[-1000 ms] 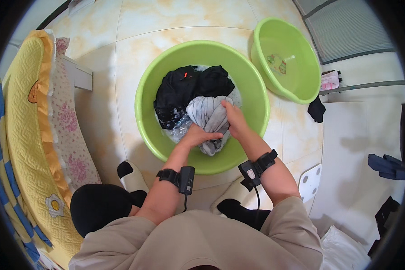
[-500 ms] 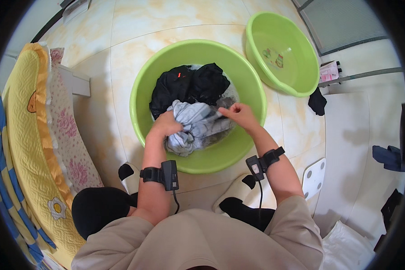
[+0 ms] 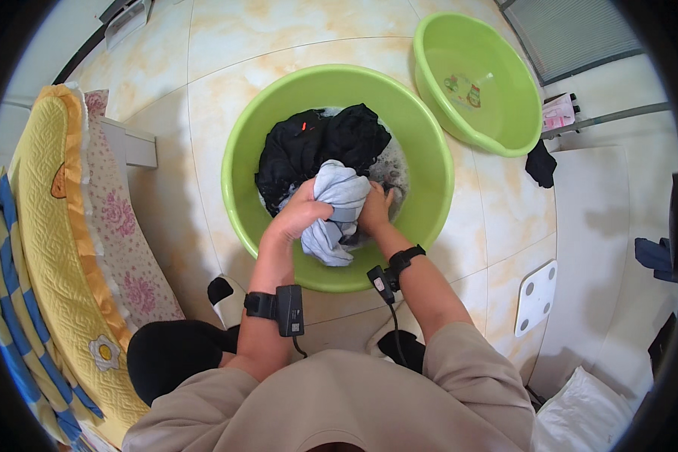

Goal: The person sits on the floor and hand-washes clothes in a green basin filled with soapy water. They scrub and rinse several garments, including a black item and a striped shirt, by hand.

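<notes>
A large green basin [image 3: 241,143] stands on the tiled floor with soapy water and clothes in it. My left hand [image 3: 300,213] and my right hand [image 3: 375,207] both grip a bunched pale blue-grey garment [image 3: 337,202], pressed between them over the near side of the basin. A black garment [image 3: 313,147] lies heaped in the basin just beyond my hands. Black wrist devices with cables sit on both forearms.
A second, smaller green basin [image 3: 437,83] lies at the upper right. A yellow and floral quilt [image 3: 60,248] hangs along the left. A white scale [image 3: 536,295] rests on the floor at right, with a small black cloth [image 3: 541,163] above it.
My hands have drawn together, bunching the pale garment into a tight wad between them. The view has shifted slightly.
</notes>
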The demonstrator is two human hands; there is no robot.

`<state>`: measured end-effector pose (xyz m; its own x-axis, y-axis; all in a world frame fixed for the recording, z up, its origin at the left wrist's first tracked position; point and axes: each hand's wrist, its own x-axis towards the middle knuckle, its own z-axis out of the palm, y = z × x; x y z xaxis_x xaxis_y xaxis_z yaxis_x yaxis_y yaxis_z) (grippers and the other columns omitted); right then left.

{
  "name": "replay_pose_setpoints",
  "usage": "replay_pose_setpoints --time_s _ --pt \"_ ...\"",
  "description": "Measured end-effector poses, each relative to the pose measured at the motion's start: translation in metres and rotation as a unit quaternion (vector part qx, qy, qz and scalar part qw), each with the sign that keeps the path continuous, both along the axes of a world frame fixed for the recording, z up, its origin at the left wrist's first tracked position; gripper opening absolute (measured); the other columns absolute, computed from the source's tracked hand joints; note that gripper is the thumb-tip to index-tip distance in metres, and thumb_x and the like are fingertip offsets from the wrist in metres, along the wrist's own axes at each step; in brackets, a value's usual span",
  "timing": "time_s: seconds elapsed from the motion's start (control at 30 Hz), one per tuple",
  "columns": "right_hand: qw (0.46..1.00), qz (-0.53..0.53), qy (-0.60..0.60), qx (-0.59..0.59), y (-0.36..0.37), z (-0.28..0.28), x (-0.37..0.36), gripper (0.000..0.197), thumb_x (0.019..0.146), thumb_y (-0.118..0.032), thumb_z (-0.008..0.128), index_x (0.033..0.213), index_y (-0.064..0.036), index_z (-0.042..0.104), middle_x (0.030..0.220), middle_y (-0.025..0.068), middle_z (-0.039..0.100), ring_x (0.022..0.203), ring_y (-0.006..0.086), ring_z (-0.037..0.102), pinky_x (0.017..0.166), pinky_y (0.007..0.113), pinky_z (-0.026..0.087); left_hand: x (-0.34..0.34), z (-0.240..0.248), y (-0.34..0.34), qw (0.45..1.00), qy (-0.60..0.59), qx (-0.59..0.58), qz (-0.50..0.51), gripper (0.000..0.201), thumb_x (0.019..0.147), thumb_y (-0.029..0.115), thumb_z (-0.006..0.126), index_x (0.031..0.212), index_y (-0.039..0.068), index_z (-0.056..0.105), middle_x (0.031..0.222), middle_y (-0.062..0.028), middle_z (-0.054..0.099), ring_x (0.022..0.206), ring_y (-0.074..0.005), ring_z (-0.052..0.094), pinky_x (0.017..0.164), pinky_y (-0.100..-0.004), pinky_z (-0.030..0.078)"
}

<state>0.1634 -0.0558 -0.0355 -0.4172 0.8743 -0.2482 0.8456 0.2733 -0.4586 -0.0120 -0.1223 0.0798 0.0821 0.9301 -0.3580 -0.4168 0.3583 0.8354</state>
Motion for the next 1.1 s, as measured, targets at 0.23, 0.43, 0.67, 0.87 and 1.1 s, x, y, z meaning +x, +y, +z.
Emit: replay_pose_setpoints --time_s 0.23,0.43,0.67,0.87,1.1 --pt "0.975 -0.106 0.18 -0.078 0.061 0.028 0.043 0.03 0.067 -0.014 0.069 0.095 -0.0039 0.062 0.082 0.014 0.065 0.078 0.0254 0.063 0.071 0.034 0.049 -0.054 0.009 -0.01 0.969 0.146 -0.176 -0.092 0.054 0.059 0.011 0.056 0.112 -0.002 0.059 0.094 -0.0043 0.06 0.088 -0.0148 0.051 0.078 -0.0237 0.041" --pt "0.934 -0.078 0.191 -0.291 0.074 0.04 0.054 0.047 0.063 -0.01 0.069 0.108 -0.0009 0.059 0.096 0.0124 0.064 0.085 0.022 0.06 0.076 0.033 0.048 -0.064 -0.012 -0.014 0.828 0.51 -0.235 -0.009 0.049 0.064 0.025 0.068 0.108 0.003 0.06 0.105 -0.0207 0.064 0.1 -0.0342 0.061 0.084 -0.0383 0.048" --pt "0.905 -0.067 0.179 -0.379 0.019 0.0 0.021 0.067 0.063 -0.013 0.071 0.125 0.0034 0.048 0.112 0.0193 0.059 0.099 0.0301 0.057 0.083 0.035 0.047 0.016 -0.033 0.009 0.683 0.696 -0.078 0.207 0.037 0.066 0.015 0.067 0.103 0.012 0.064 0.113 -0.0077 0.057 0.118 -0.03 0.042 0.096 -0.0471 0.032" --pt "0.982 0.071 -0.144 -0.095 -0.005 -0.011 0.024 0.092 0.058 -0.024 0.082 0.135 -0.0038 0.037 0.129 0.0191 0.045 0.124 0.0396 0.037 0.098 0.044 0.041 0.072 -0.062 0.003 0.747 0.64 0.003 0.179 0.004 0.068 0.009 0.061 0.067 0.012 0.064 0.076 -0.0053 0.061 0.083 -0.0246 0.055 0.078 -0.0385 0.033" --pt "0.987 -0.043 -0.037 -0.148 0.03 -0.014 0.047 0.081 0.054 -0.017 0.076 0.126 -0.0005 0.044 0.112 0.0216 0.059 0.104 0.0349 0.058 0.089 0.04 0.047 0.098 -0.121 -0.011 0.919 0.383 -0.068 0.065 0.017 0.077 0.008 0.051 0.079 0.002 0.067 0.086 -0.0175 0.066 0.084 -0.0356 0.062 0.077 -0.0425 0.049"
